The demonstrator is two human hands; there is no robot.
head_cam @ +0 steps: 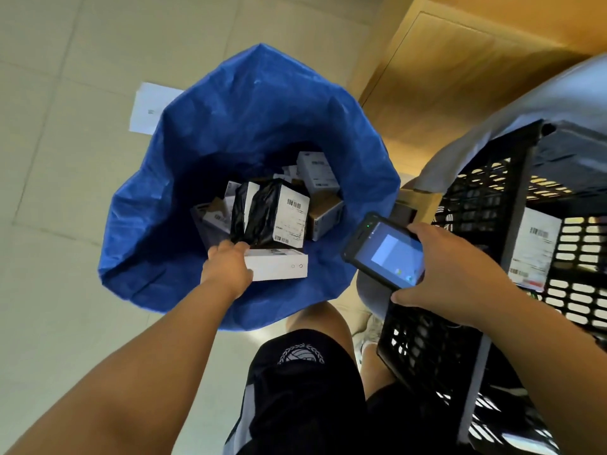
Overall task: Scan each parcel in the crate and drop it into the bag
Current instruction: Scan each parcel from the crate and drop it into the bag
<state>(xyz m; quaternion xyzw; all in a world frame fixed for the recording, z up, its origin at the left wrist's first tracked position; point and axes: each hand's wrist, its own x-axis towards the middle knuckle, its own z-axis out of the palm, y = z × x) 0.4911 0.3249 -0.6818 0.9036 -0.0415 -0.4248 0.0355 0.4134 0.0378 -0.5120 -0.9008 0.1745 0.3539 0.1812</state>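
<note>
- Head view is showing a sheet of paper [147, 108] lying on the floor, partly tucked behind the far left edge of the blue bag [138, 224].
- Inside the bag, a black-wrapped parcel [262, 215] is sitting on top of a pile of small boxes.
- The left grip [226, 264] is curling round the left end of a white box [279, 266] and holding it inside the bag's mouth, near its near edge.
- The box is extending rightward from that grip, with its long axis running left to right, just above the pile; letting go looks like all the drop is needing.
- The right grip [450, 267] is wrapping round a scanner [384, 251], whose screen is glowing, between the bag and the crate [512, 205].
- A labelled parcel [535, 247] is waiting against the crate's slatted wall, just right of the right grip. That grip is nearer but occupied, so the left one is probably having to reach across.
</note>
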